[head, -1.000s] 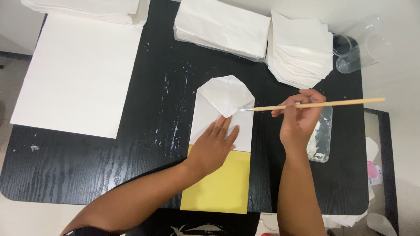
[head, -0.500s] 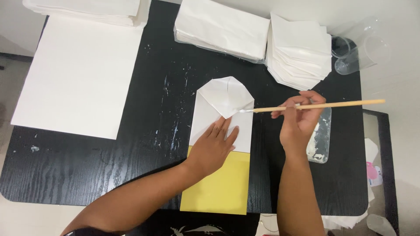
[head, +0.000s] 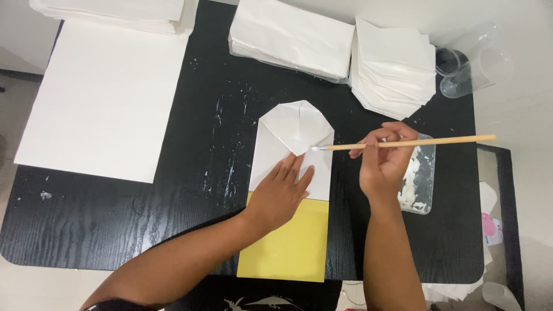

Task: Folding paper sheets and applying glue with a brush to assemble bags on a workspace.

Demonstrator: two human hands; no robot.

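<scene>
While the left hand (head: 279, 193) lies flat on the folded paper (head: 295, 147), the right hand (head: 383, 161) grips a brush (head: 403, 142)

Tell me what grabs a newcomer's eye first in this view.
At the middle of the black table, the left hand presses flat on a folded white paper lying over a yellow sheet. The right hand holds a thin wooden brush, its tip at the folded flap's edge. Stacks of white paper line the far edge, with a large white sheet at left.
</scene>
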